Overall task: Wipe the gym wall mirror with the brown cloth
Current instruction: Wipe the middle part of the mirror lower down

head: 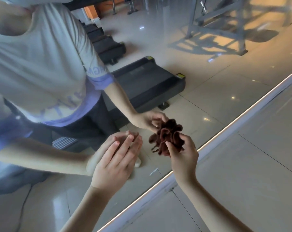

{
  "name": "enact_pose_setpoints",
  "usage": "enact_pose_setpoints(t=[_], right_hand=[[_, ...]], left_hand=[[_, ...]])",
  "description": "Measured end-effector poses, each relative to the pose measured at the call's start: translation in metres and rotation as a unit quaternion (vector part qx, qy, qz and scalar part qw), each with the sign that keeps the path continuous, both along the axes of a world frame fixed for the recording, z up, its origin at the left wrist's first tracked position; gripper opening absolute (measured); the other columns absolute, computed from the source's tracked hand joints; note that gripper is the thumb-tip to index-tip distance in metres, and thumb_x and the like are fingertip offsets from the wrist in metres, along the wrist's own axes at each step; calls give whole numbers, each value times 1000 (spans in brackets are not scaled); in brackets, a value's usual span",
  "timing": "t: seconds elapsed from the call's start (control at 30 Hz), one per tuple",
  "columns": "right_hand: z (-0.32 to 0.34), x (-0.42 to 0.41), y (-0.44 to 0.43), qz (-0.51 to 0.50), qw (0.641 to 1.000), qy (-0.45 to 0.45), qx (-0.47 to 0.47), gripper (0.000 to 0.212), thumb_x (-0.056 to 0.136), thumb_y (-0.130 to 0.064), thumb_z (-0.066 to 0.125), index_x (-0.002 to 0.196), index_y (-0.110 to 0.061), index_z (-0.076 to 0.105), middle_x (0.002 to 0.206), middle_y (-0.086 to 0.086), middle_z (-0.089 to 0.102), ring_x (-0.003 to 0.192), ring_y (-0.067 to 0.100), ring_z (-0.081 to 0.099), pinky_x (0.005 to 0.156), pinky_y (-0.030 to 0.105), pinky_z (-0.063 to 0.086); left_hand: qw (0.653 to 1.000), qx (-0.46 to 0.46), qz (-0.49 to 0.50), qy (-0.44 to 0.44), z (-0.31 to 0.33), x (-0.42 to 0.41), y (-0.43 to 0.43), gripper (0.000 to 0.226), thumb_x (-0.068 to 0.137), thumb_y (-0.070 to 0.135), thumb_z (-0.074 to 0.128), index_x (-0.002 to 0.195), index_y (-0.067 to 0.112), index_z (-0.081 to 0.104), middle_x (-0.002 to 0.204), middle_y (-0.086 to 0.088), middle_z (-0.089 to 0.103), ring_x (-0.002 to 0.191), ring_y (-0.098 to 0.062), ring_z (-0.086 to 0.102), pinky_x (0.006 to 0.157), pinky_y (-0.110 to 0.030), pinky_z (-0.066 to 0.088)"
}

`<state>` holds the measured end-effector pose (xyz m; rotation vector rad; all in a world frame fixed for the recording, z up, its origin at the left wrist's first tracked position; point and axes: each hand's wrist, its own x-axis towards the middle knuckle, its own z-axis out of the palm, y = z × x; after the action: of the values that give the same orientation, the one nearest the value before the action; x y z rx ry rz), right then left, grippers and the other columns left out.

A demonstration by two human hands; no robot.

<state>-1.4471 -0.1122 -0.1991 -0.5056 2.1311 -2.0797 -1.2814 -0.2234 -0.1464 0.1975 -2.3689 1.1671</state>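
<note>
Reaching in from the lower edge: two bare forearms, over pale floor tiles point(242, 181).

Left hand point(115, 164): open and flat, fingers straight and close together, fingertips laid on the glass and meeting their reflection. Holds nothing.

Right hand point(183, 158): fingers and thumb curled, pinching the brown cloth point(168, 138) from below.

Brown cloth: bunched into ruffled folds, raised just right of the left hand and apart from it. Its far side merges with its own reflection, so it is at the glass; whether it presses on it or sits just off it cannot be told.

Gym wall mirror point(208, 72): fills the upper left, hazy in places. The lower edge runs diagonally, bordered by a white frame strip point(229, 136) with a bright lit line.

Reflected in the glass: the person's pale T-shirt with lilac sleeve trim, dark trousers, a row of black treadmills point(147, 81), and further back a grey metal rack point(225, 22) casting shadows on sunlit tiles.
</note>
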Motion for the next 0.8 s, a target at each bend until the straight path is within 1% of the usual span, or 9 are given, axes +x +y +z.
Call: enact_pose_setpoints(t=[0.13, 0.23, 0.3, 0.33, 0.4, 0.47, 0.6, 0.7, 0.8], right_hand=[[12, -30, -5, -64, 997, -5, -39, 27, 85, 3, 72, 110, -3, 65, 105, 6, 65, 92, -1, 63, 74, 7, 49], [10, -39, -8, -90, 994, -58, -36, 24, 92, -3, 65, 116, -2, 62, 106, 3, 62, 92, 6, 62, 68, -1, 41], [-1, -29, -8, -79, 996, -41, -4, 26, 92, -2, 65, 117, 0, 61, 107, 5, 62, 90, 6, 60, 70, -2, 40], [-8, -24, -7, -63, 998, -28, 1, 26, 90, -1, 67, 116, 0, 61, 109, 6, 63, 91, 7, 61, 74, 3, 44], [-20, -23, -4, -28, 999, -16, 2, 28, 87, -2, 72, 113, -4, 63, 109, 8, 66, 98, 19, 66, 82, 25, 55], [-22, -41, -2, -31, 999, -13, -9, 29, 86, -3, 73, 113, -8, 63, 110, 6, 66, 103, 23, 66, 84, 33, 55], [-20, -77, -4, -83, 996, -31, -12, 28, 92, -4, 66, 119, -2, 60, 111, 5, 61, 103, 20, 60, 79, 3, 43], [-29, -62, 0, -15, 999, -26, 20, 35, 93, 0, 62, 127, -1, 54, 117, 5, 57, 101, 12, 57, 79, -1, 42], [-36, -64, 10, 35, 998, 19, 43, 34, 88, 5, 67, 121, -1, 58, 111, 4, 59, 95, 7, 58, 78, -1, 41]], left_hand=[[1000, 20, -10, 2, -9, -6, 2, 44, 102, 7, 30, 138, 2, 56, 150, -6, 45, 152, -29, 13, 125, -42, 9], [999, 28, -10, -14, -23, -16, 5, 44, 103, 4, 27, 139, 1, 52, 150, -7, 47, 146, -29, 23, 124, -41, 12], [999, 39, -17, -20, -35, -25, 7, 43, 104, 2, 24, 139, 1, 51, 149, -6, 48, 145, -28, 24, 123, -41, 14], [999, 42, -20, -23, -40, -30, 8, 43, 105, 2, 23, 139, 1, 49, 148, -5, 49, 145, -28, 24, 122, -40, 14], [998, 47, -22, -25, -50, -37, 10, 44, 105, 2, 21, 140, 2, 48, 147, -5, 52, 145, -27, 24, 122, -39, 15], [998, 54, -17, -22, -56, -41, 12, 45, 104, 2, 21, 140, 2, 48, 148, -5, 50, 145, -27, 24, 123, -39, 14], [998, 66, -6, -5, -58, -49, 17, 45, 104, 1, 20, 139, 2, 48, 148, -5, 42, 143, -25, 24, 124, -38, 11], [996, 87, -1, 20, -65, -56, 24, 44, 103, 0, 22, 137, 4, 50, 146, -4, 43, 146, -25, 23, 123, -38, 13], [994, 100, 9, 42, -71, -60, 28, 43, 103, 0, 25, 137, 5, 50, 145, -3, 44, 153, -23, 14, 121, -38, 17]])
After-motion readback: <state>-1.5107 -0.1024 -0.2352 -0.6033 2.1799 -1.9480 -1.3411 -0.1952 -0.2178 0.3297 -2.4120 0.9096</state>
